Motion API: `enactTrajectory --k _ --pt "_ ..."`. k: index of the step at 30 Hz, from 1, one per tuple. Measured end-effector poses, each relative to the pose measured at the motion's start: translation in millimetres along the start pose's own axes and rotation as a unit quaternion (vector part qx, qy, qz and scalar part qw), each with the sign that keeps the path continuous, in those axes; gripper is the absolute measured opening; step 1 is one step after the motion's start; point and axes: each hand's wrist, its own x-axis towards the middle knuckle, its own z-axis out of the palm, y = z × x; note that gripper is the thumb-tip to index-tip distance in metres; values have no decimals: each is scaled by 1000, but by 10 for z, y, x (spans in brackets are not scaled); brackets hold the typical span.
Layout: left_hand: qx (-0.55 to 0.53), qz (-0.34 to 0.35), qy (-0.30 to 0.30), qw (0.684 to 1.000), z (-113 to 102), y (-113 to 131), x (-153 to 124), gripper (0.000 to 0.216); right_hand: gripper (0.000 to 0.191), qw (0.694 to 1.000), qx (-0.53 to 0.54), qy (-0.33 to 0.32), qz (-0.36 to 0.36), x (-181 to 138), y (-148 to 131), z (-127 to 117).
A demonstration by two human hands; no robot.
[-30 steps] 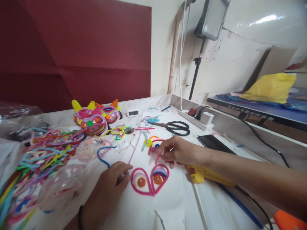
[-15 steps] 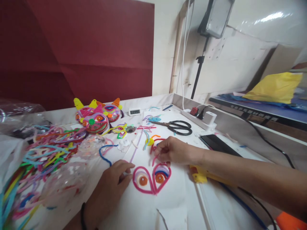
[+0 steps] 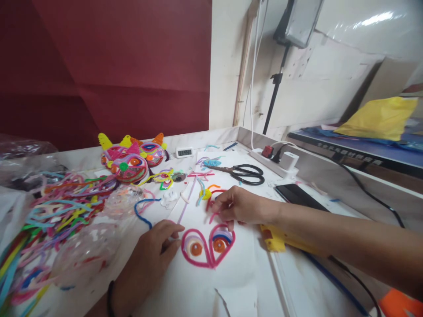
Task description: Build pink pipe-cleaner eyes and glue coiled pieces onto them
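Note:
A pink pipe-cleaner shape [image 3: 208, 246] with two looped eyes, each with an orange centre, lies on white paper [image 3: 231, 273]. My left hand [image 3: 150, 257] rests flat beside its left loop, fingers stretched out and touching the paper. My right hand [image 3: 239, 206] is above the right loop, fingers pinched on a short pink pipe-cleaner piece [image 3: 214, 215]. Small coloured pipe-cleaner bits [image 3: 206, 193] lie just beyond that hand.
A heap of coloured pipe cleaners [image 3: 56, 211] and clear plastic domes [image 3: 82, 253] fill the left. Finished colourful masks [image 3: 132, 160], a small clock [image 3: 184, 152], black scissors [image 3: 246, 173], a power strip [image 3: 277, 160], a phone [image 3: 295, 196] and a yellow glue gun [image 3: 280, 240] lie around.
My right hand has shifted slightly left and away over the right loop. The view has tilted a little; the left hand stays put.

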Motion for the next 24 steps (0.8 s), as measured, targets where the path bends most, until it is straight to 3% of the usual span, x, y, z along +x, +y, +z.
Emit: enactTrajectory --k 24 --pt "12 -14 13 1000 -27 14 6 25 31 1000 -26 0 17 -75 21 -184"
